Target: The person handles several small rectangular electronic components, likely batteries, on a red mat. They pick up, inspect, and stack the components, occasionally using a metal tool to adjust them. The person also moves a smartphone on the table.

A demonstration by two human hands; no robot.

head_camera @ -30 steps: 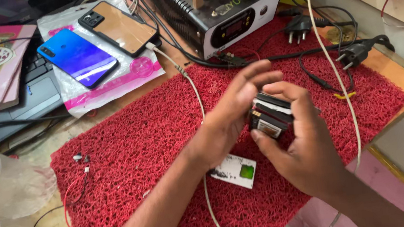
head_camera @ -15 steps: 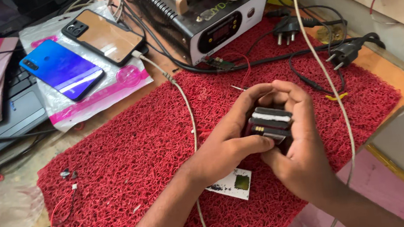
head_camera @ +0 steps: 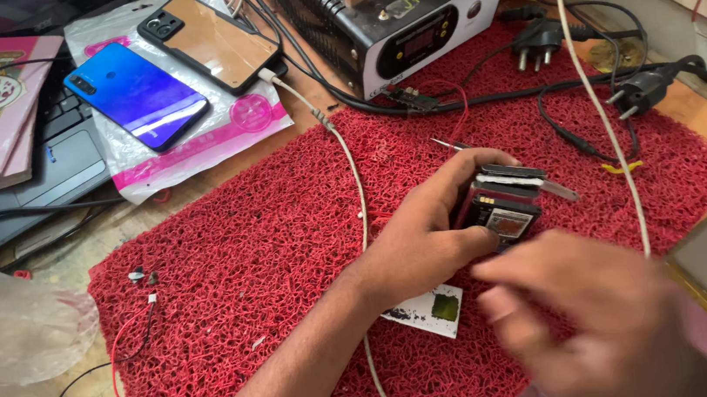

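On the red mesh mat (head_camera: 290, 258), near its right half: small black device (head_camera: 499, 209) gripped in left hand (head_camera: 423, 239), fingers curled around its near end, back cover partly lifted. Right hand (head_camera: 593, 313) blurred, close in front of the device, not touching; open or closed cannot be told. Keep the left grip firm and low over the mat. Bring the right fingertips to the cover edge squarely. Avoid snagging the white cable (head_camera: 352, 181) or shifting the small white card (head_camera: 427, 312) just below the wrist.
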